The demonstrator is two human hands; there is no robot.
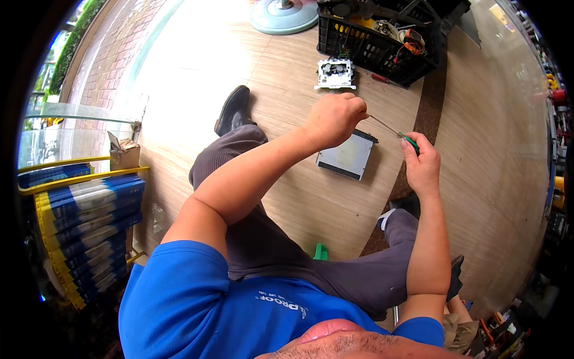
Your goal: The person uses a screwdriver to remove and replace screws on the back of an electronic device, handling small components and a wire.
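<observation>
A screwdriver with a green handle (411, 143) and a thin metal shaft is gripped in my right hand (423, 163). Its shaft slants up and left to the fingertips of my left hand (336, 119). Those fingers are pinched at the tip; whatever they hold there is too small to make out. Below both hands a flat silver metal box (348, 157) with dark edges lies on the floor, partly covered by my left hand. Just beyond my left hand sits a white and black mechanism (335, 74), apart from the fingers.
A black plastic crate (365, 46) of tools and cables stands at the far right, with a red-handled tool (381, 78) beside it. A pale round base (283, 19) is at the top. Blue packages (95, 209) fill a yellow rack at left. A green object (321, 251) is between my legs.
</observation>
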